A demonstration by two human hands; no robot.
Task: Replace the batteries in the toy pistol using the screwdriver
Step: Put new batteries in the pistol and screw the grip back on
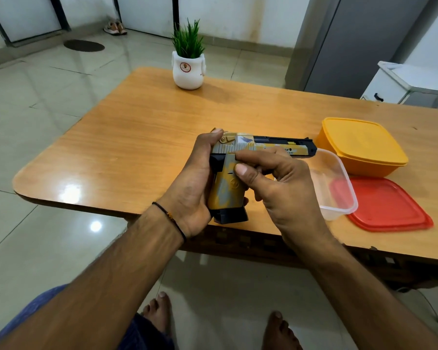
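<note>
Toy pistol (240, 173) held in both my hands above worktop (137, 137).
Left hand (195, 183) wraps the grip's rear; right hand (281, 183) pinches the grip's side, barrel pointing right.

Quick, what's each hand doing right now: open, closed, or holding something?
Left hand: closed, gripping the pistol at its rear.
Right hand: closed on the pistol, with the thumb pressed on the side of its handle.
</note>
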